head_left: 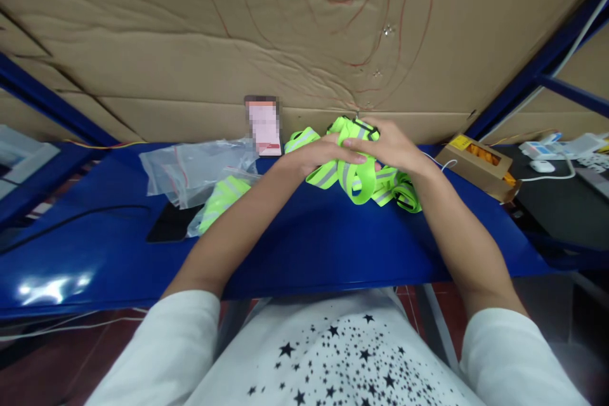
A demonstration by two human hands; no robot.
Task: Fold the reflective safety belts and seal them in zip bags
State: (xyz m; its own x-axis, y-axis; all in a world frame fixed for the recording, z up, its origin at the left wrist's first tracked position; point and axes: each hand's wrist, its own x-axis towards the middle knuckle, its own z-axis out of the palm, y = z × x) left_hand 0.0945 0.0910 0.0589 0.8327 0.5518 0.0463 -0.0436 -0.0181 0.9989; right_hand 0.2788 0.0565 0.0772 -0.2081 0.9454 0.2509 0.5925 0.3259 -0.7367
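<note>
A bundle of neon yellow-green straps with grey reflective stripes (362, 181) is held between both hands above the blue table (304, 247). My left hand (328, 151) grips it from the left, fingers wrapped over the front. From the right, my right hand (387, 143) closes round the same bundle, its fingers meeting the left ones. Black edging or buckle parts show at the top of the bundle. A loop of strap hangs below the fingers. More strap lies on either side, with a rolled strap (406, 195) beside my right wrist.
A phone (264, 130) leans against the cardboard wall (166, 70). Clear plastic bags (200, 165) lie at left, near a bagged neon strap (223, 202) and a black flat object (172, 223). At right is an open cardboard box (480, 165) with orange contents.
</note>
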